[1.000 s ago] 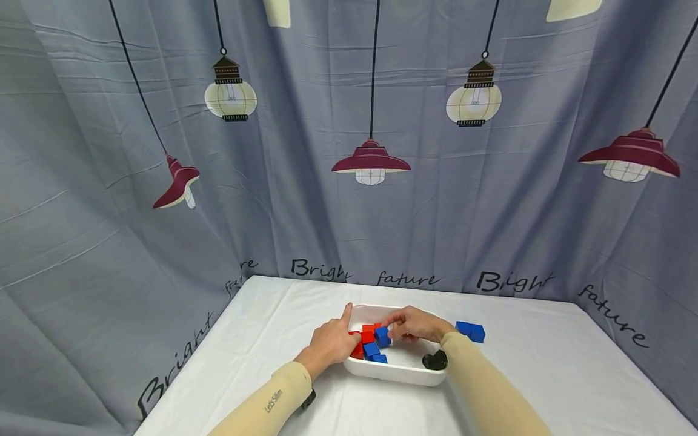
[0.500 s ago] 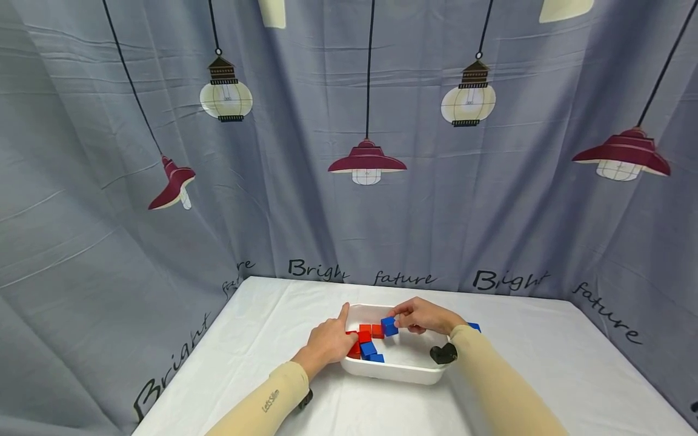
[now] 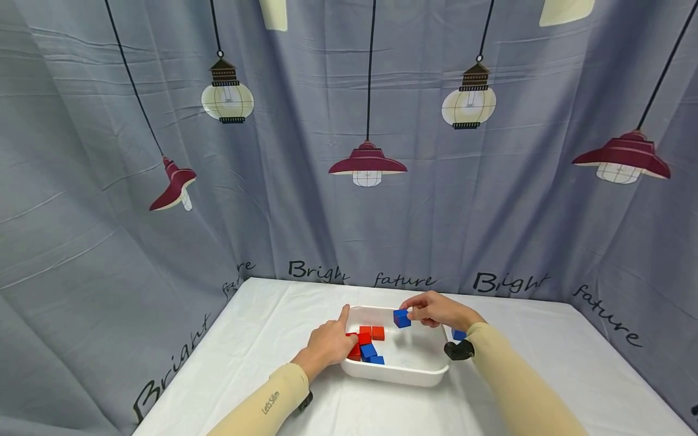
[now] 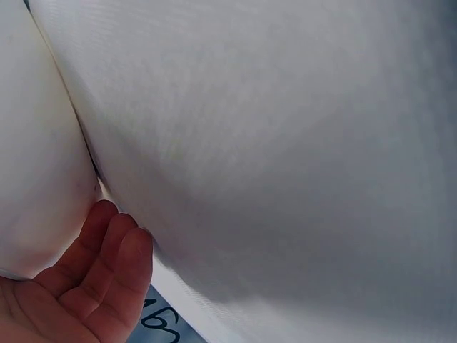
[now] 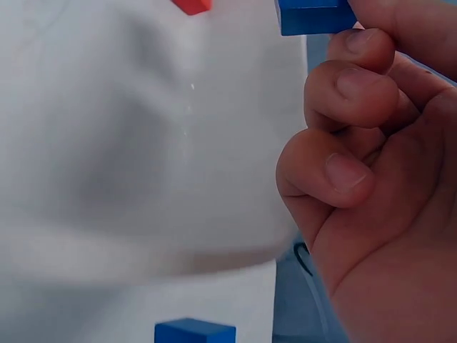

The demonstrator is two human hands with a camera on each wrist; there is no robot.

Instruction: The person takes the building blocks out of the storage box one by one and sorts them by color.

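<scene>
My right hand pinches a blue cube between thumb and fingertips, raised over the far part of a white tray. The same blue cube shows at the top of the right wrist view, with the other fingers curled below it. At the tray's left side, my left hand grips the wall, thumb inside and fingers outside. Several red cubes lie in the tray's left end, some partly hidden by the left thumb. Two blue cubes sit beside them.
Outside the tray to the right, blue cubes lie on the white-covered table, partly hidden behind the right forearm. A grey curtain printed with lamps hangs behind the table.
My right hand has lifted the blue cube from beside the red cubes and carried it right and toward the tray's far rim. The left hand has stayed on the tray.
</scene>
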